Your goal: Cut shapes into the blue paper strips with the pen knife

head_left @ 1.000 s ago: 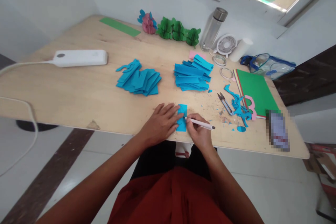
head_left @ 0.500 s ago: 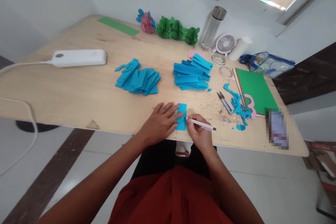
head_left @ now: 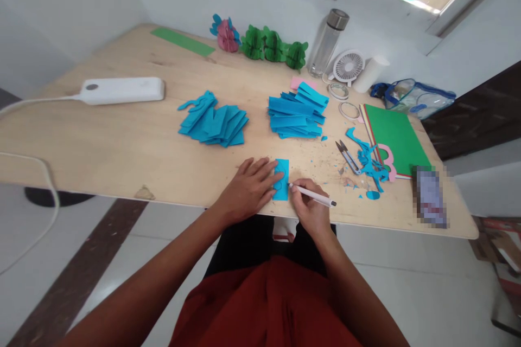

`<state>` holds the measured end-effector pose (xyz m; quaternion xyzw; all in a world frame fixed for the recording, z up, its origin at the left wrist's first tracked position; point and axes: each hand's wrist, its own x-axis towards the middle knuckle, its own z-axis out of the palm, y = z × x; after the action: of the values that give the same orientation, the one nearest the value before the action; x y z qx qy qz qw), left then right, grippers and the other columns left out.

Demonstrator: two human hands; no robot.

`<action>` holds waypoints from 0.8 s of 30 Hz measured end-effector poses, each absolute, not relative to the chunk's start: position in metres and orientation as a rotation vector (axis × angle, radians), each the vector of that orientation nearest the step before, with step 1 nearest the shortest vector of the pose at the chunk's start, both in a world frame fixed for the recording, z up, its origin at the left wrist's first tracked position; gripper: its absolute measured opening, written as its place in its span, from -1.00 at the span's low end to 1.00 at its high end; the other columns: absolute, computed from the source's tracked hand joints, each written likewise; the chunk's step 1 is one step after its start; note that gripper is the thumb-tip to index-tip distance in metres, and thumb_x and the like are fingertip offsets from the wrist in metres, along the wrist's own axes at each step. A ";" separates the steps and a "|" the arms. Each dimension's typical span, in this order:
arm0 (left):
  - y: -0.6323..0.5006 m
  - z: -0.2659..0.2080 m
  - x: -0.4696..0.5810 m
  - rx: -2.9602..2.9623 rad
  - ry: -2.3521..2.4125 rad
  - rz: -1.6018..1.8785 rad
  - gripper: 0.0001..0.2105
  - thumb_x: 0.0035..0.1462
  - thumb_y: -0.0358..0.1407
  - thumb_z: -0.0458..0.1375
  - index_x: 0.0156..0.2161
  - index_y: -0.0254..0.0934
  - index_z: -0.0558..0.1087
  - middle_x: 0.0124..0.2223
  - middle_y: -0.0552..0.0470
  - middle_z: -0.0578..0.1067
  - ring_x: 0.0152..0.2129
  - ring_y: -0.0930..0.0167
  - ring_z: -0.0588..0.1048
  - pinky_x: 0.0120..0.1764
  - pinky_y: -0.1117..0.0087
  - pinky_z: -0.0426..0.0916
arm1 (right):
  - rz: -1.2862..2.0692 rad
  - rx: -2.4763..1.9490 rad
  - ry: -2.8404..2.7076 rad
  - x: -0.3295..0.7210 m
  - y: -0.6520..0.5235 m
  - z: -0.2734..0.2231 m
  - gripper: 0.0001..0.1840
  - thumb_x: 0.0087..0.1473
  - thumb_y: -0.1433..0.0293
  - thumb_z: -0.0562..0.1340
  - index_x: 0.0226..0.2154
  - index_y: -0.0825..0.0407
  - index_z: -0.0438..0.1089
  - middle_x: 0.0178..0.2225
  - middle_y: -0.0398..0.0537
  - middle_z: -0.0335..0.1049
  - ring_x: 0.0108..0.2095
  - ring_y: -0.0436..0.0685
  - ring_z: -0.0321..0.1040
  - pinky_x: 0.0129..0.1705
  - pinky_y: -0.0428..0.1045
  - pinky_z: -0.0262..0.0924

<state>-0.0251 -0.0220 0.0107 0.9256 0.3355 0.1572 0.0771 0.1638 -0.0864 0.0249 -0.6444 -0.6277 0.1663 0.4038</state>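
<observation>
A small blue paper piece [head_left: 282, 191] with a drawn curved outline lies near the table's front edge. My left hand [head_left: 251, 188] rests flat on its left part, fingers spread. A white pen [head_left: 312, 194] is gripped in my right hand [head_left: 312, 210], its tip at the paper's right edge. Beyond my hands lie two piles of blue paper: folded pieces [head_left: 217, 122] on the left and strips [head_left: 296, 114] on the right. Thread snips [head_left: 348, 157] and blue paper scraps [head_left: 368, 160] lie to the right of my right hand.
Green paper sheets [head_left: 396, 138] and a pixelated phone-like object [head_left: 430, 196] lie at the right. Along the wall stand green paper ornaments [head_left: 273, 47], a glass bottle [head_left: 328, 43] and a small fan [head_left: 348, 66]. A corded white device [head_left: 122, 90] sits at the left.
The pen tip has shifted very slightly at the paper's right edge. My left hand stays in place on the paper; the whole view has moved a little.
</observation>
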 end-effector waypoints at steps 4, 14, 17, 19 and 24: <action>-0.022 0.011 -0.025 2.776 1.002 0.459 -0.62 0.30 -0.28 -0.03 0.16 -0.22 0.40 0.30 -0.18 0.30 0.25 0.06 0.22 0.20 -0.10 0.13 | 0.379 -1.627 -1.589 0.163 -0.088 0.024 -0.82 0.18 0.32 0.15 -0.38 -0.02 0.42 -0.42 -0.09 0.51 -0.38 0.09 0.41 -0.26 0.00 0.23; -0.022 0.008 -0.024 2.803 0.998 0.475 -0.61 0.29 -0.28 -0.03 0.16 -0.24 0.41 0.28 -0.19 0.33 0.22 0.07 0.26 0.19 -0.08 0.15 | 0.371 -1.622 -1.581 0.163 -0.089 0.020 -0.82 0.16 0.33 0.15 -0.42 -0.03 0.41 -0.46 -0.12 0.48 -0.43 0.08 0.38 -0.28 -0.01 0.20; -0.021 0.007 -0.024 2.810 0.999 0.480 -0.62 0.28 -0.28 -0.01 0.15 -0.25 0.41 0.27 -0.19 0.34 0.22 0.07 0.26 0.19 -0.07 0.15 | 0.374 -1.628 -1.568 0.163 -0.091 0.019 -0.83 0.15 0.33 0.15 -0.41 -0.03 0.42 -0.42 -0.11 0.50 -0.39 0.09 0.40 -0.26 -0.01 0.22; -0.021 0.006 -0.023 2.814 0.998 0.489 -0.62 0.29 -0.27 -0.02 0.15 -0.24 0.42 0.26 -0.19 0.35 0.22 0.06 0.26 0.18 -0.07 0.16 | 0.372 -1.633 -1.562 0.162 -0.093 0.019 -0.83 0.15 0.34 0.14 -0.41 -0.03 0.42 -0.41 -0.10 0.51 -0.38 0.09 0.41 -0.25 -0.01 0.22; -0.021 0.005 -0.023 2.814 0.992 0.497 -0.62 0.30 -0.26 -0.03 0.15 -0.26 0.42 0.26 -0.22 0.35 0.22 0.05 0.26 0.17 -0.08 0.16 | 0.350 -1.641 -1.562 0.161 -0.096 0.020 -0.83 0.14 0.34 0.14 -0.41 -0.02 0.42 -0.44 -0.11 0.50 -0.40 0.09 0.40 -0.26 -0.01 0.20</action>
<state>-0.0232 -0.0208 0.0054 0.9288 0.3273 0.1639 0.0586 0.1606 -0.0960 0.0199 -0.6522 -0.6210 0.1393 0.4119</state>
